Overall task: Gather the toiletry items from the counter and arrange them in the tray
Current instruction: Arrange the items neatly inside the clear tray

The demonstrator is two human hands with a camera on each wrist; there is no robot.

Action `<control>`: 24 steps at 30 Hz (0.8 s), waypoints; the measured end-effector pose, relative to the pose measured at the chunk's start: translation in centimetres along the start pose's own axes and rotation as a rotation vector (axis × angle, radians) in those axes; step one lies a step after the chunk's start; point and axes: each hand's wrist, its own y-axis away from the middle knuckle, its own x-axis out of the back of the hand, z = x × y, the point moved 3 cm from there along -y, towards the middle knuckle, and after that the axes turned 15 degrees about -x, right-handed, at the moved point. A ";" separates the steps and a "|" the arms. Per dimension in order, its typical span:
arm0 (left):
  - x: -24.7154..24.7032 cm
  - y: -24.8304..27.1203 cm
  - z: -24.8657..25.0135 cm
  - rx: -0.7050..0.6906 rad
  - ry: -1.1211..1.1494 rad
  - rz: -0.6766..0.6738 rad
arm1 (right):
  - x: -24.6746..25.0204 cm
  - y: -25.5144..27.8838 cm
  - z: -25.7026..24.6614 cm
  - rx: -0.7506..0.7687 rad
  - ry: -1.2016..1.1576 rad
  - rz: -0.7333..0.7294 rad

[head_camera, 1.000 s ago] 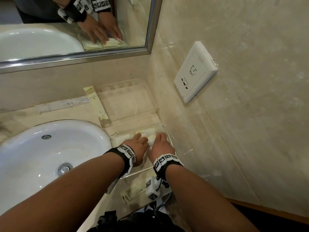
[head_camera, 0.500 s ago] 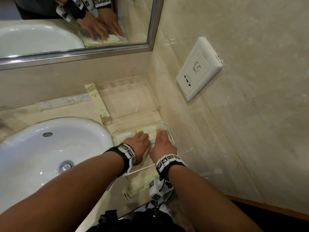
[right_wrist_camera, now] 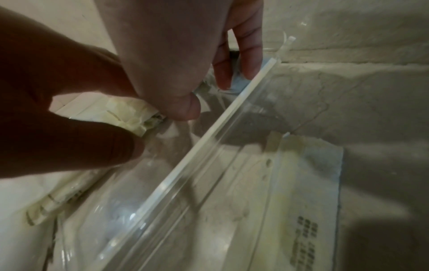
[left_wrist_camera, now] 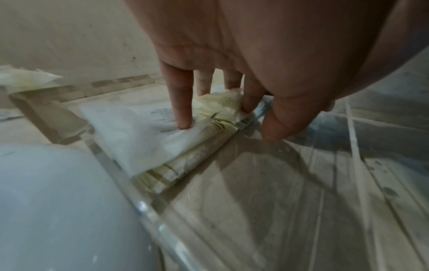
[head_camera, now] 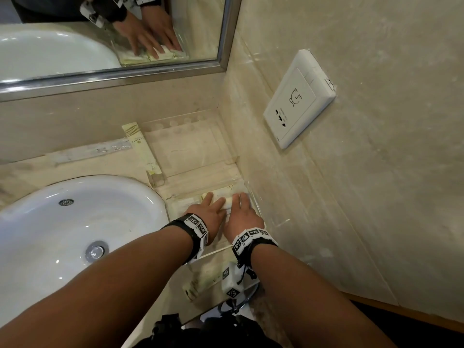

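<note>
Beige stone counter [head_camera: 105, 169], corner by mirror [head_camera: 113, 74]; sink [head_camera: 75, 229] left of your hands

Left hand [head_camera: 209, 214]: fingers straight, pressing sachets [left_wrist_camera: 148, 139] flat in clear tray [head_camera: 253, 199]

Right hand [head_camera: 242, 215] touching beside it: fingers extended on same pile, near tray wall

Step, likely: seating sachets in tray

Next, probably: let go, reach for packet [head_camera: 200, 281] lying under your right wrist, outside tray

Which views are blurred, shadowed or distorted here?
Head: sharp, wide-angle bend in mirror frame, glare spots on sink. Left wrist: left hand soft, tray wall blurred with glints. Right wrist: dark silhouetted finger lower left, tray rim smeared.
</note>
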 end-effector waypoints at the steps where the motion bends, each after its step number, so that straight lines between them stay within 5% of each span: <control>1: -0.1 0.0 0.0 0.007 0.002 0.000 | 0.0 0.0 0.0 -0.002 0.000 0.008; 12: -0.3 0.2 -0.3 0.018 0.002 -0.005 | 0.3 0.0 -0.1 -0.008 -0.003 -0.058; 24: 2.0 4.0 -1.1 -0.020 -0.017 0.196 | 2.0 1.6 2.3 0.177 -0.150 0.027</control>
